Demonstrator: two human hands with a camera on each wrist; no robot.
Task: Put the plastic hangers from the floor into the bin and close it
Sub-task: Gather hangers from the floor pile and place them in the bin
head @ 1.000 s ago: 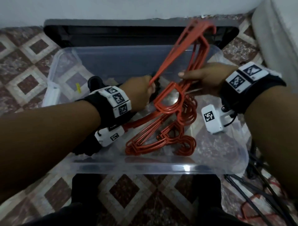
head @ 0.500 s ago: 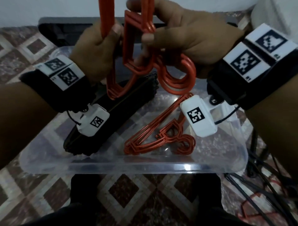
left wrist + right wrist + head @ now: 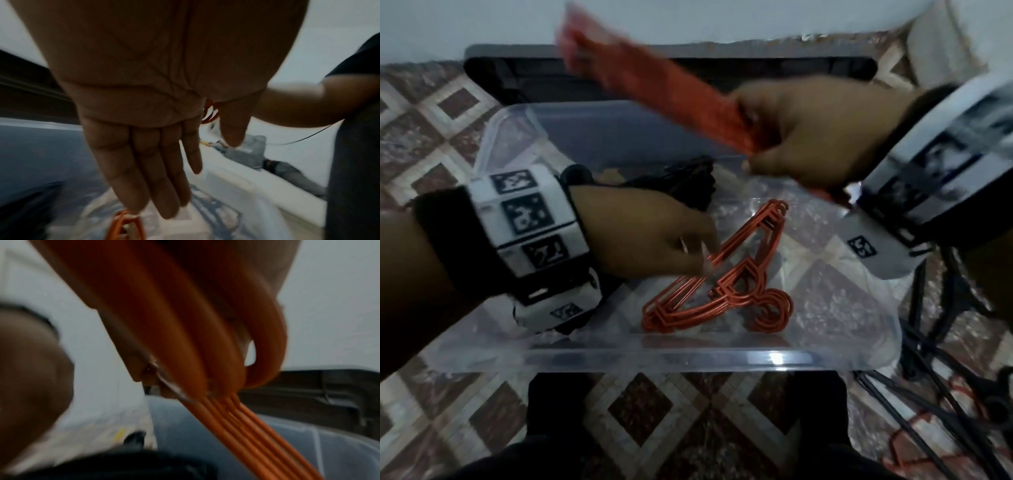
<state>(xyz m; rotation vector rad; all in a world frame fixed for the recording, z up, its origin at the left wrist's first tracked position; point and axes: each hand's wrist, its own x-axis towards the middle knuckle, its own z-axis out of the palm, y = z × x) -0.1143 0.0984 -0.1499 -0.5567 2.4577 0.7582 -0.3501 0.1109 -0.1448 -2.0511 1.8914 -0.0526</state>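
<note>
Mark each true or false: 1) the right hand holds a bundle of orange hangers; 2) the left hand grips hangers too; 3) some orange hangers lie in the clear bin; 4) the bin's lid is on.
1) True: the right hand grips the bundle of orange hangers above the bin.
2) False: the left hand is open with straight fingers, reaching toward the hangers in the bin.
3) True: they lie on the floor of the clear bin.
4) False: the bin is open.
</note>
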